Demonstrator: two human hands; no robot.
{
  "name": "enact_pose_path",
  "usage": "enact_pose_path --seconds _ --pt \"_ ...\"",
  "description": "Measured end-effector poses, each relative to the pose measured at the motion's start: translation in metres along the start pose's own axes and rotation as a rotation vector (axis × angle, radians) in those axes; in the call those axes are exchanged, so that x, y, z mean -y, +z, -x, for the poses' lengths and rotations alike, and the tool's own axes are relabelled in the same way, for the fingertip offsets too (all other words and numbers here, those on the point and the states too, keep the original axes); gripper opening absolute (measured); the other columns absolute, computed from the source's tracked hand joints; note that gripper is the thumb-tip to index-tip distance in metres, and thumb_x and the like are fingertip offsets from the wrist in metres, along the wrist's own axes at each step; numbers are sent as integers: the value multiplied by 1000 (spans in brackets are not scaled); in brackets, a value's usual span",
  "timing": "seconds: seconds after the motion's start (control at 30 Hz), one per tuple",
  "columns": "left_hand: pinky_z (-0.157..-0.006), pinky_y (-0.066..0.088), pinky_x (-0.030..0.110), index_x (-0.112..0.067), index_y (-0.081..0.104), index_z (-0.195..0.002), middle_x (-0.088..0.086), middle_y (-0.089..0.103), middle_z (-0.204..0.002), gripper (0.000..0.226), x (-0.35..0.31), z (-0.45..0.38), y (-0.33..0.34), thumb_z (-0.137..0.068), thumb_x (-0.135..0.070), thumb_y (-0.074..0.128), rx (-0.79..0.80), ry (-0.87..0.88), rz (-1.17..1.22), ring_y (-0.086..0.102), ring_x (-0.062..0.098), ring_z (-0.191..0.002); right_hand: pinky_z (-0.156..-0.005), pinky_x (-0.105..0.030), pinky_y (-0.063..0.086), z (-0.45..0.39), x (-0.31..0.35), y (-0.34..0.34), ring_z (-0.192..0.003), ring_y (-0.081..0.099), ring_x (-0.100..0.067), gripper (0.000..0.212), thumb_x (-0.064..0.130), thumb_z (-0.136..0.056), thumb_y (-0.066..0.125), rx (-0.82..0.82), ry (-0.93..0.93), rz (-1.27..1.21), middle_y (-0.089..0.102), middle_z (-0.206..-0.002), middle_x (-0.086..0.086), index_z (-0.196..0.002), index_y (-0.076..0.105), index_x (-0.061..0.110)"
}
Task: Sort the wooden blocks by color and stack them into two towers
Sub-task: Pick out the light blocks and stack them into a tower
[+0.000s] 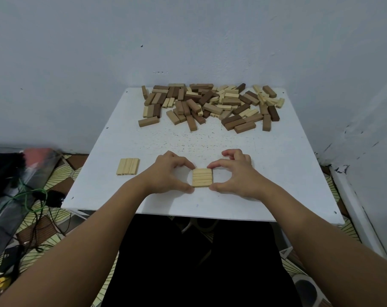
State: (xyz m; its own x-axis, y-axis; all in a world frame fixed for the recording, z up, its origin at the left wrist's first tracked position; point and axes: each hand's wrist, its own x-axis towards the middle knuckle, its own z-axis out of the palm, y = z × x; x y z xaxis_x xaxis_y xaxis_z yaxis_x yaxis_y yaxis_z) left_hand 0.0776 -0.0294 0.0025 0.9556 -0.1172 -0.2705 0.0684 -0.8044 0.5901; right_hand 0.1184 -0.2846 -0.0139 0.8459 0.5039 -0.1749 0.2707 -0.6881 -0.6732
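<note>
Here I see the left hand (168, 173) and right hand (234, 176) pinching a square of pale blocks (202, 177) near the white table's (276, 169) front edge. Whether it has lower layers, I cannot tell. The mixed pile (210, 105) sits far back, overlapping.

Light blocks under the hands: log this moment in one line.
left hand, right hand: pinch light block layer | second light set: apart | mixed pile: unsorted

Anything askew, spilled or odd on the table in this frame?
Nothing stands out. The unsorted pile at the far edge is jumbled, as expected. Both light rows lie flat and square: one alone, one pinched between left hand and right hand.
</note>
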Motion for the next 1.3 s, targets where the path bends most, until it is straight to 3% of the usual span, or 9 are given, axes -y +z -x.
enact_pose_path --seconds 0.43,0.6,0.73,0.87,1.0,1.3 --pt "-104 36 38 -48 64 -118 -7 45 -115 53 -4 4 0 -74 -42 91 -72 51 29 34 19 -121 -112 -36 33 0 8 9 -125 26 -11 51 44 -73 85 -108 -55 1 31 -129 14 -120 65 45" --pt "-102 32 34 -45 64 -121 -6 45 -119 54 6 23 -44 -75 -39 90 -127 49 -22 32 15 -121 -101 -24 28 -15 43 20 -122 29 -13 50 37 -73 86 -165 -153 -102 34 -125 12 -119 66 43" --pt "-103 36 39 -51 64 -120 -10 47 -118 53 41 42 -86 -75 -40 90 -157 5 -39 36 17 -119 -100 -23 29 -42 88 43 -120 30 -12 49 38 -75 85 -189 -238 -122 34 -122 10 -119 65 40" --pt "-99 43 40 -60 63 -113 -12 50 -117 54 82 56 -113 -67 -56 91 -134 -50 -23 45 17 -113 -102 -26 31 -70 123 70 -120 29 -12 49 41 -75 84 -141 -266 -119 34 -122 9 -120 64 39" --pt "-102 48 45 -61 64 -112 -11 55 -119 64 111 55 -123 -50 -73 78 -108 -89 2 52 16 -117 -99 -26 31 -89 139 90 -121 30 -14 52 43 -74 85 -92 -251 -83 35 -123 9 -122 64 38" --pt "-95 47 37 -52 70 -111 -5 56 -121 53 147 46 -118 -64 -44 93 -72 -118 187 54 16 -108 -109 -31 33 -103 136 116 -118 28 -10 49 48 -74 83 -111 -200 -53 35 -122 12 -119 64 43"
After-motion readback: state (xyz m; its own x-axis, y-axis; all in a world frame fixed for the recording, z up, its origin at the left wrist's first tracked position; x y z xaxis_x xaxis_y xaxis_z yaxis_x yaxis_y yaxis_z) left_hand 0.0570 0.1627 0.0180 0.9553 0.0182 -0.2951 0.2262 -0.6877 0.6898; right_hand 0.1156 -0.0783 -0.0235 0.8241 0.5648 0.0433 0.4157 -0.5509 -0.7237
